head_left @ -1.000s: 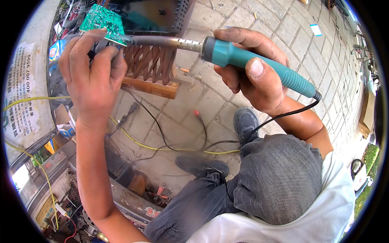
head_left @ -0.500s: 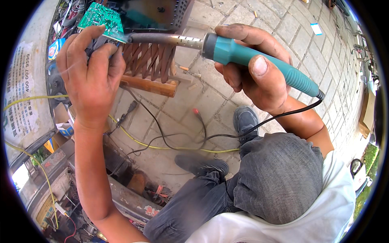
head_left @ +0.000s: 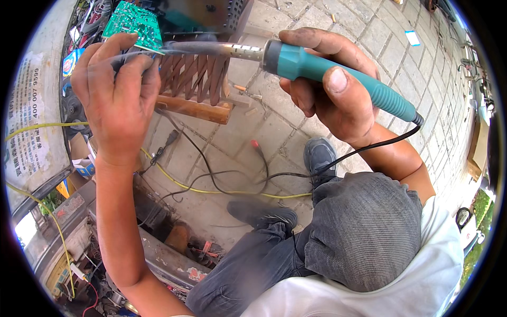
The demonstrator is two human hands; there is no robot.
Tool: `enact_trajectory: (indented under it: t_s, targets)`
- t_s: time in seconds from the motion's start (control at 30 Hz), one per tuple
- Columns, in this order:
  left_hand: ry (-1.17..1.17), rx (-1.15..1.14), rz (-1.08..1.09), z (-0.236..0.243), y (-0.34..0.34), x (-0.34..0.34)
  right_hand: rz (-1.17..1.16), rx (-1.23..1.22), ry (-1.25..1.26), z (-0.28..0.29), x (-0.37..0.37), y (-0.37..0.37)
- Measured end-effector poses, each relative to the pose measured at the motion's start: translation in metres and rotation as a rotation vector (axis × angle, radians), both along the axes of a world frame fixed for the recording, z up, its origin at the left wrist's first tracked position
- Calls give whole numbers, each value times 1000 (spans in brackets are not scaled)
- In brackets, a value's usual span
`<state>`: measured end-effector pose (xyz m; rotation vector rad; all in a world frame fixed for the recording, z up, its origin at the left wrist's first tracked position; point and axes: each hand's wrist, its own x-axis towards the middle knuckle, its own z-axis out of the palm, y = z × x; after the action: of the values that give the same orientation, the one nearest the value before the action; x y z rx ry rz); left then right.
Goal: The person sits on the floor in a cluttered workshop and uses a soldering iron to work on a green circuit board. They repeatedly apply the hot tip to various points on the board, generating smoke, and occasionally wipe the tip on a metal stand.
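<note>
Your left hand (head_left: 119, 105) pinches the probably light, brittle circuit board (head_left: 133, 24) by its edge; your right hand (head_left: 346, 108) wraps the soldering iron handle (head_left: 316, 65).

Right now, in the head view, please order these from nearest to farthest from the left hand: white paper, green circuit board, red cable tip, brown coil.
From the left hand:
1. Green circuit board, at its fingertips.
2. Brown coil, just right.
3. Red cable tip, farther right, lower.
4. White paper, far right.
</note>
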<state>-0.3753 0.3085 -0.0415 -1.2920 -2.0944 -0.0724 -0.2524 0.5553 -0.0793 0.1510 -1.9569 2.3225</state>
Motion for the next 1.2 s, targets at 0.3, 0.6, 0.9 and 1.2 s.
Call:
enact_trajectory:
  t_s: [0.3,0.6,0.9,1.2]
  targets:
    - [-27,-44,44,0,-4,2,15,-2,-8,-3,1,-1]
    - [-45,-35,33,-1,-3,0,26,6,-3,-2,0,1]
    - [-68,-44,30,2,-2,1,23,12,-13,-3,0,3]
    - [-100,-16,20,-1,-4,-2,-15,-54,-24,-2,0,1]
